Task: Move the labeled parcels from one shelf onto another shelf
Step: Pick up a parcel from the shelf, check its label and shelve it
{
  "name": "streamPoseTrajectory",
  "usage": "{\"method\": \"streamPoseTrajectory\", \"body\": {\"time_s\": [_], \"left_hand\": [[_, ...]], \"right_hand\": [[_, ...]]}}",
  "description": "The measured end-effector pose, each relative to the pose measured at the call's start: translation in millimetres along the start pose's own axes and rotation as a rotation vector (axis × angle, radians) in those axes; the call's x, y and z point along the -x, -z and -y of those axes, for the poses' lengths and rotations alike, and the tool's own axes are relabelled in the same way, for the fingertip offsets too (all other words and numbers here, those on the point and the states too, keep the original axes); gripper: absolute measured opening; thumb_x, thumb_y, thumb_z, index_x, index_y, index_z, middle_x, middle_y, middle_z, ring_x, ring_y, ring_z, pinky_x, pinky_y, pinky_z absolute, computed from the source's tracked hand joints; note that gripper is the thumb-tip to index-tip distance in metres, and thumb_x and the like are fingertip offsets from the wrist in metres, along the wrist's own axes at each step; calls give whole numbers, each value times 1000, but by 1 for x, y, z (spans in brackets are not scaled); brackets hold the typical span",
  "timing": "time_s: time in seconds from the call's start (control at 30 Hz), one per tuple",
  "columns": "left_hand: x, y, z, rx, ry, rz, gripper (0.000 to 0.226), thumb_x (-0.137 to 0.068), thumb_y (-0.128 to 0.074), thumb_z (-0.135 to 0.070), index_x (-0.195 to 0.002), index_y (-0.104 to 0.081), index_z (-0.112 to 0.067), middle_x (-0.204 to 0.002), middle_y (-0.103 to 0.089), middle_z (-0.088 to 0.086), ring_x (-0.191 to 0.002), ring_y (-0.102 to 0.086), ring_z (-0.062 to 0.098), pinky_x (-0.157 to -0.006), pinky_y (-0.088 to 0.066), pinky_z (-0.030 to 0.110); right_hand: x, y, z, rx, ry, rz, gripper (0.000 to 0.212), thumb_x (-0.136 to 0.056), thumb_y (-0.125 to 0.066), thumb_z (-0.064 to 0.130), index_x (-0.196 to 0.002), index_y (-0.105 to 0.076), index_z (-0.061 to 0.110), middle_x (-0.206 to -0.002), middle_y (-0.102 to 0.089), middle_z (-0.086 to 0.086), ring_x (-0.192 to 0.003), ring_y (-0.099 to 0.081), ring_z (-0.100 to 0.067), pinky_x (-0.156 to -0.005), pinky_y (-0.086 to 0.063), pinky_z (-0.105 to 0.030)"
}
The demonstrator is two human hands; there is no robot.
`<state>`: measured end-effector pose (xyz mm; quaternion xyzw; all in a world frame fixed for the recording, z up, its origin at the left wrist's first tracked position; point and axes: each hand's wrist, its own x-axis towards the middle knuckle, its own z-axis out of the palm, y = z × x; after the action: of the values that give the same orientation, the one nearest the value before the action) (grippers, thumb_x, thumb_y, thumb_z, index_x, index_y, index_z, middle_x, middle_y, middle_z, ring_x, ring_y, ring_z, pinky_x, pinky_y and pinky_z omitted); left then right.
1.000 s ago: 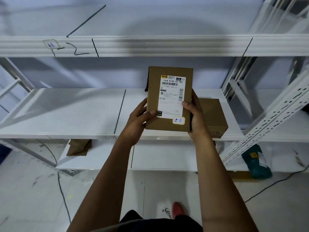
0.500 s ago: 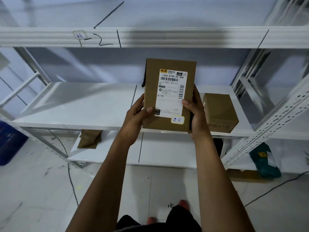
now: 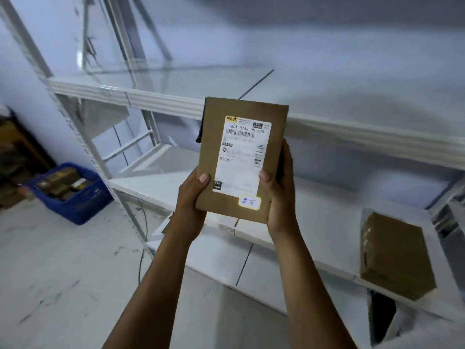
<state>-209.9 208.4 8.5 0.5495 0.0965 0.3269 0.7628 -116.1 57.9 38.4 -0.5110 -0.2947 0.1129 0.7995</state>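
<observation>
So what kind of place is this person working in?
Probably a parcel storeroom or small sorting depot. White metal shelving lines the wall, both hands hold a brown cardboard parcel bearing a barcoded shipping label, and a blue plastic crate of more packages sits on the floor.

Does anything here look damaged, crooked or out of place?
Nothing stands out. The labeled parcel is held upright between the left hand and right hand, its cardboard and label intact. A second brown parcel lies flat on the white shelf. The picture's edges are blurred.
</observation>
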Motion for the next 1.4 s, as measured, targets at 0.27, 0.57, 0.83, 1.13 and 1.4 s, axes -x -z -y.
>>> {"method": "streamPoseTrajectory", "body": {"time_s": [0.27,0.57,0.83,1.13,1.4], "left_hand": [[-26,40,-65,26,-86,-109,43,-105,-42,-34,-114,-83,-23,-116,-83,5,-103,-79,20,-90,-60,33],[-117,129,-129,93,-235,-222,37,-104,-43,-36,-89,-74,-22,-90,-76,-1,-88,-68,15,-81,-50,31],[-225,228,-193,97,-245,-157,55,-111,-33,-27,-71,-71,-22,-71,-74,-7,-69,-69,7,-70,-51,23],[-319,291,-222,-261,-150,-101,46,-108,-45,-52,-118,-77,-22,-120,-81,12,-102,-75,19,-88,-59,32],[-345,304,-236,-452,-55,-105,65,-108,-33,-67,-136,-68,-20,-125,-68,4,-117,-63,22,-105,-49,35]], "right_hand": [[-49,-83,-3,47,52,104,83,-89,-60,41,-163,-23,34,-161,-47,4,-143,-52,-19,-115,-46,-53],[-132,-205,-19,73,96,126,75,-91,-61,35,-157,-29,24,-155,-50,-1,-134,-58,-19,-106,-54,-44],[-214,-329,-47,141,118,3,37,-93,-58,32,-121,-37,20,-128,-56,-10,-108,-66,-18,-80,-62,-31],[-286,-405,-73,219,-29,-103,73,-75,-63,53,-136,-47,16,-132,-68,-13,-115,-70,-30,-101,-57,-48],[-318,-424,-100,308,-182,-177,83,-73,-40,78,-133,-61,24,-124,-74,-9,-110,-72,-29,-102,-56,-47]]}}
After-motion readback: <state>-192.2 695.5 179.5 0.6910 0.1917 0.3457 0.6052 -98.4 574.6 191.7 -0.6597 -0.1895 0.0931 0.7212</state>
